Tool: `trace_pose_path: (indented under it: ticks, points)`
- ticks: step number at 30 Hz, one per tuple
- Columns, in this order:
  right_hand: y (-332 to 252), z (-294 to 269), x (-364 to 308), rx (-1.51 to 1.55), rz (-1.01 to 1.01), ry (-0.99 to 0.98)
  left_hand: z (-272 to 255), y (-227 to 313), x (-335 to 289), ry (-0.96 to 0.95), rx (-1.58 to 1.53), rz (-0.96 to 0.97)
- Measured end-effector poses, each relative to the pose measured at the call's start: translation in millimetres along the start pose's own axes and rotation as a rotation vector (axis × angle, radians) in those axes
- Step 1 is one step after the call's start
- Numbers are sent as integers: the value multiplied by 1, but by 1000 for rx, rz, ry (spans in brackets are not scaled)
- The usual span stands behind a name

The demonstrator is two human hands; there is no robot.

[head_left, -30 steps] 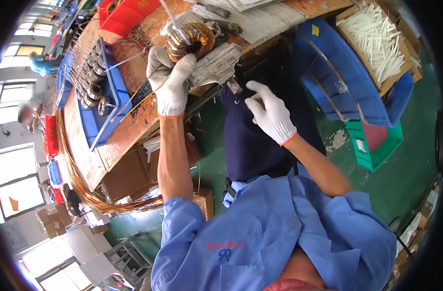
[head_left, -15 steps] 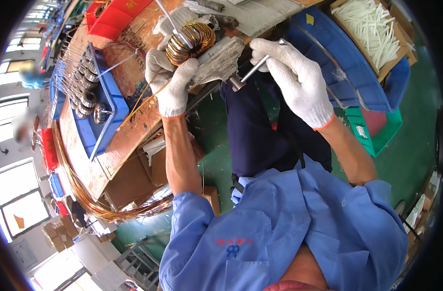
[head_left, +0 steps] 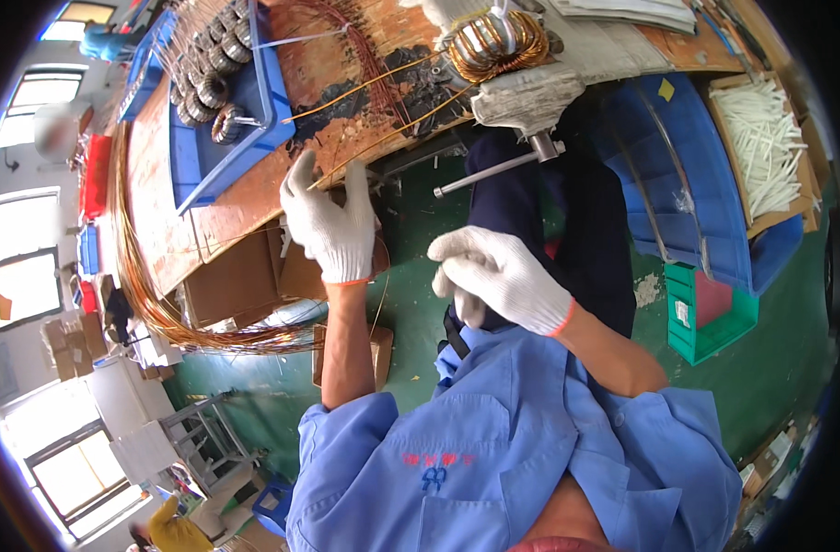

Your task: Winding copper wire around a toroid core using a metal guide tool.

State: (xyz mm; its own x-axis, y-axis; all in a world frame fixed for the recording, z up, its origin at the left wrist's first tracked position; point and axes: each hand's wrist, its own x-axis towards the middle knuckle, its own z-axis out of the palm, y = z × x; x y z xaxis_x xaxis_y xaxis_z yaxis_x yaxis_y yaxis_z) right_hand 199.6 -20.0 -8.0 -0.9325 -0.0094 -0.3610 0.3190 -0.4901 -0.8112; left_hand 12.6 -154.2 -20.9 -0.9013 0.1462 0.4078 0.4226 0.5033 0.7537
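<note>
Copper-coloured wire in a thick bundle (head_left: 245, 342) curved along the far left, below the worn wooden surface (head_left: 300, 69). Just right of it a blue tray (head_left: 266, 87) carried rows of dark wound rings (head_left: 213, 90). Next came the left hand (head_left: 332, 221), in a white knitted glove, its forearm rising almost straight from the blue sleeve (head_left: 351, 428). Fingers pointed up, thumb set well apart from them, that hand was spread wide. A golden wire end (head_left: 374, 150) reached down to the gap between finger and thumb; from where I stood I couldn't tell whether it touched the glove.

That wire ran up rightward to a copper-wound coil (head_left: 498, 46), which sat at the surface's near edge, just behind a pale grey vise (head_left: 530, 99). A steel bar (head_left: 489, 173) stuck out leftward from the vise's screw. Below the bar, apart from it, hovered the right hand (head_left: 507, 276), also gloved, its forearm slanting in from the lower right. Its fingers bent loosely leftward, half open, and I saw nothing in them. Farther right stood a blue bin (head_left: 687, 184) and a carton of white strips (head_left: 760, 147).
</note>
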Motion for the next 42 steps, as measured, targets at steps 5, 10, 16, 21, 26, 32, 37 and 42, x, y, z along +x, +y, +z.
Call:
trace_pose_path:
  ticks: [5, 10, 16, 21, 26, 32, 37, 42]
  points:
    - [58, 13, 95, -727, -407, 428, -21, -32, -6, -216, 274, 21]
    - [31, 51, 143, 420, -259, 214, -27, -10, -70, -206, -17, -242]
    - [35, 60, 80, 548, -136, 212, -57, -17, -91, -275, -357, -384]
    - [94, 22, 34, -913, -903, 420, -12, 23, -26, -677, -704, -491]
    - [43, -60, -104, -965, -500, 246, 3, 48, -18, -696, -991, -662]
    - [30, -87, -179, -842, -350, 296, 1, 110, -94, -1017, -1177, -842]
    - [-27, -38, -137, -477, -356, 543, 10, 151, -70, -1207, -908, -451]
    - [-40, -52, -108, -355, -401, 691, -14, 164, 24, -616, -615, -208]
